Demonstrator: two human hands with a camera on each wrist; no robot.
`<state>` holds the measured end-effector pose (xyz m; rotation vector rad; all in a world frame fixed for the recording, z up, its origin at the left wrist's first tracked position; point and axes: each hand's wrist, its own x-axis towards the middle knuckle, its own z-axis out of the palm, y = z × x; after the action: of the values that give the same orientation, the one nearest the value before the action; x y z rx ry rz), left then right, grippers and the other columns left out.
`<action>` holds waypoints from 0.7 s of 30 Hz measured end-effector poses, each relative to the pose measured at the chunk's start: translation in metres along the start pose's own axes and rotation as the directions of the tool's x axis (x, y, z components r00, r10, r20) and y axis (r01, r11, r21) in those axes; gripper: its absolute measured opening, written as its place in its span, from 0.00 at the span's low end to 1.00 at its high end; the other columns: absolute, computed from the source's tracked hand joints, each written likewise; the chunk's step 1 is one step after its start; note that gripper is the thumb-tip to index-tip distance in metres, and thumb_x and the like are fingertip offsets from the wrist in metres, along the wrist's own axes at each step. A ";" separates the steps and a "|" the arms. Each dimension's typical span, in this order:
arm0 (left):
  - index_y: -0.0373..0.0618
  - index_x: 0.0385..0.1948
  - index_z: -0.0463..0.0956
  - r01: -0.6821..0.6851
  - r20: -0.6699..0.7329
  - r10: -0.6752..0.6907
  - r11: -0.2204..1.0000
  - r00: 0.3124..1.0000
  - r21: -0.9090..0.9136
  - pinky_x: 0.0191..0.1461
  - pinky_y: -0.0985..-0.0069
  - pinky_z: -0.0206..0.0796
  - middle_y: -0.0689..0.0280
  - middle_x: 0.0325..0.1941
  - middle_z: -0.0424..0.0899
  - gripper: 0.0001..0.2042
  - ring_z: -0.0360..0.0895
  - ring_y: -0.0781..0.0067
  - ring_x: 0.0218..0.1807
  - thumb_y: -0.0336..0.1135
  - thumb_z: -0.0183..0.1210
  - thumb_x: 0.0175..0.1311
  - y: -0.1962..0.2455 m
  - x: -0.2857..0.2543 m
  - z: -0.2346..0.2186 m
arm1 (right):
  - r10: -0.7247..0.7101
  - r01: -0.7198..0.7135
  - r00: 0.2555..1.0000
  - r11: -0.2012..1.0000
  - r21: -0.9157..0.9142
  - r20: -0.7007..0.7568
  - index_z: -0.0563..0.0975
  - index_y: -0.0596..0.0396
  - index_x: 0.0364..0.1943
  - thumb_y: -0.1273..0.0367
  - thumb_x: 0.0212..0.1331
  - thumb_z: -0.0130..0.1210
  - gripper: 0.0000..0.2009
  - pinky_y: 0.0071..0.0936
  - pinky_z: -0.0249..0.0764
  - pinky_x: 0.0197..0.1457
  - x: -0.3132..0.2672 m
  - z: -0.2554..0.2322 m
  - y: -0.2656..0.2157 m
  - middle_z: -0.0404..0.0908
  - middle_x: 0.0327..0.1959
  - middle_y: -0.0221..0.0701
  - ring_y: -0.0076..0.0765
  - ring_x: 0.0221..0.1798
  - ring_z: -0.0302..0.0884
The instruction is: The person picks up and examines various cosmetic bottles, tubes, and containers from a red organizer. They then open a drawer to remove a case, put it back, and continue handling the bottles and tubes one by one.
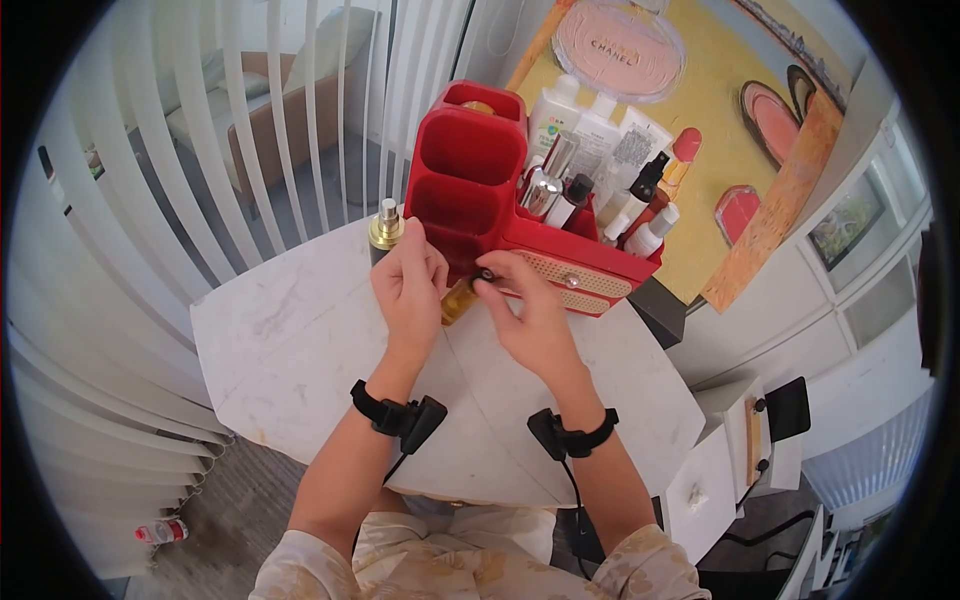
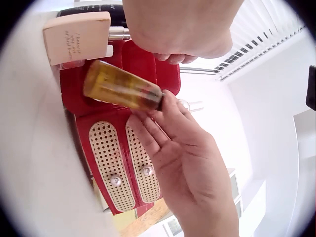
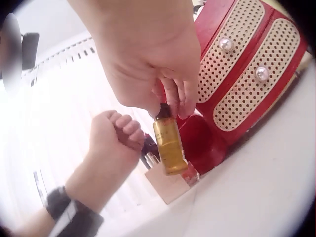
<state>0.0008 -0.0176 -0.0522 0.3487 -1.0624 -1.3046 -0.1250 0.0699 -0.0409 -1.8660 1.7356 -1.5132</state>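
Observation:
My right hand [image 1: 530,320] pinches the dark cap [image 1: 485,274] of a small bottle of yellow liquid [image 3: 169,148] between thumb and fingers. The clear bottle hangs tilted below the fingers, in front of a red organizer [image 1: 505,228]. My left hand [image 1: 408,285] is beside it with its fingers curled in; the right wrist view shows the curled fingers with nothing visible in them. Just beyond the left hand, a dark bottle with a gold collar and silver pump [image 1: 387,225] stands on the table. A pale pink box with writing [image 2: 76,37] is near the organizer.
The organizer's right part holds several bottles and tubes [image 1: 595,140] above two woven-front drawers [image 1: 570,270] with pearl-like knobs. Behind it leans a painting [image 1: 700,110]. White vertical blinds [image 1: 250,120] flank the marble table [image 1: 290,300] on the left.

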 end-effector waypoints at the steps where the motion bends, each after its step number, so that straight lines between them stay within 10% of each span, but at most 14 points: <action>1: 0.49 0.18 0.59 0.026 0.028 -0.026 1.000 0.999 -0.005 0.23 0.81 0.50 0.71 0.17 0.68 0.23 0.60 0.85 0.18 0.42 0.46 0.82 -0.001 0.001 0.001 | 0.029 -0.026 0.999 0.995 0.093 -0.033 0.78 0.58 0.52 0.73 0.67 0.59 0.12 0.33 0.78 0.50 -0.003 -0.004 0.002 0.83 0.47 0.36 0.34 0.47 0.84; 9: 0.41 0.31 0.76 0.201 0.232 -0.248 0.957 0.941 0.209 0.33 0.87 0.62 0.76 0.24 0.75 0.13 0.67 0.90 0.27 0.38 0.58 0.77 -0.005 -0.010 0.020 | 0.253 -0.223 0.966 0.709 0.669 0.053 0.77 0.56 0.58 0.69 0.77 0.51 0.12 0.24 0.73 0.61 -0.013 -0.042 -0.006 0.82 0.54 0.28 0.23 0.54 0.79; 21: 0.39 0.59 0.70 0.494 0.598 -0.484 0.854 0.638 0.165 0.46 0.79 0.71 0.64 0.37 0.86 0.20 0.81 0.80 0.39 0.35 0.64 0.71 -0.001 -0.025 0.028 | 0.202 -0.077 0.974 0.713 0.697 -0.099 0.74 0.55 0.62 0.66 0.77 0.51 0.15 0.27 0.73 0.63 -0.024 -0.053 0.015 0.83 0.56 0.31 0.26 0.58 0.79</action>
<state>-0.0196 0.0141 -0.0489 0.1935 -1.5868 -2.0092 -0.1694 0.1109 -0.0399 -1.2140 1.0697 -1.9371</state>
